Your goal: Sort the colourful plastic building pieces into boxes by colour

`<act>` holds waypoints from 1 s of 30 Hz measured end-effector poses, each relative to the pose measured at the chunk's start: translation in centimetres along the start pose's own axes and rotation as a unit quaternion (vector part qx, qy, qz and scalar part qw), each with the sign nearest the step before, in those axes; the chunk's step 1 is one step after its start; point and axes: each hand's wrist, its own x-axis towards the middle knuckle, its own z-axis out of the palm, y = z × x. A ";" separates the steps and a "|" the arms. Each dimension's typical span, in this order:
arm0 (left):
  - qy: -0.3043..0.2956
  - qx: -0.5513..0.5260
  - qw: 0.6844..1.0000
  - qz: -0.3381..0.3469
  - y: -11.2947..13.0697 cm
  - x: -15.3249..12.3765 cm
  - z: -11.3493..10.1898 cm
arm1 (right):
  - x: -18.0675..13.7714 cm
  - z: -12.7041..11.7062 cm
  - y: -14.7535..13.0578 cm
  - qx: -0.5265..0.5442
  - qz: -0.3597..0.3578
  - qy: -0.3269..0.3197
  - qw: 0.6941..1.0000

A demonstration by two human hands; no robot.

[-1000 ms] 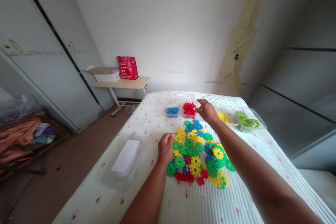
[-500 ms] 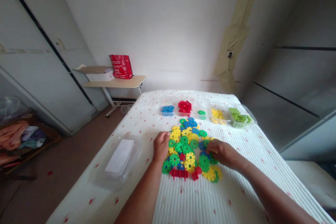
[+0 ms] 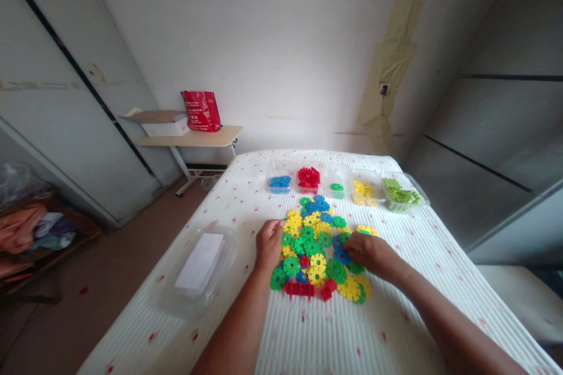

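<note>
A loose pile of notched plastic discs [image 3: 307, 240] in green, yellow and blue lies on the cloth-covered table. My left hand [image 3: 269, 241] rests against the pile's left edge, fingers curled inward, their tips partly hidden. At the right side, my right hand [image 3: 369, 252] reaches over blue discs [image 3: 340, 251], its fingers bent down and together. What is between those fingers cannot be made out. Red plastic pieces [image 3: 299, 289] lie at the near edge, with another red block [image 3: 328, 289] beside them. A yellow disc [image 3: 367, 229] shows just beyond my right hand.
Along the back stand clear tubs of blue pieces [image 3: 280, 183], red pieces [image 3: 309, 179], green discs [image 3: 337, 189], yellow discs [image 3: 365, 190] and light-green pieces [image 3: 401, 194]. At left lies a clear plastic container [image 3: 226, 258] with white paper [image 3: 200, 262]. A side table [image 3: 197, 137] stands behind.
My right hand has shifted slightly toward me, and yellow discs now show beyond it. Green discs beside it have moved a little. My left hand stays at the pile's edge.
</note>
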 end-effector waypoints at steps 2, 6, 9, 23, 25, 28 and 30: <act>0.000 0.003 1.000 0.003 -0.1 0.0 0.0 | 0.4 0.2 -0.5 -0.010 0.004 -0.014 1.000; 0.002 0.004 1.000 0.005 -0.3 0.0 0.1 | 0.8 0.6 -0.8 -0.024 0.027 -0.024 0.999; 0.001 -0.003 1.000 0.002 -0.3 0.0 0.1 | 0.9 0.9 -0.6 -0.038 0.032 -0.027 0.998; 0.001 -0.014 1.000 -0.007 -0.1 0.0 0.1 | 0.0 0.1 -1.8 0.089 0.037 0.027 0.995; -0.001 -0.014 1.000 -0.004 -0.2 0.0 0.1 | -0.8 -0.2 -2.5 0.173 -0.009 -0.011 0.985; -0.001 -0.007 1.000 0.000 -0.2 0.0 0.1 | -2.0 -0.2 -4.2 0.202 -0.069 -0.043 0.976; 0.000 -0.004 1.000 0.001 -0.1 0.0 0.1 | -2.4 0.2 -5.3 0.151 -0.097 -0.045 0.983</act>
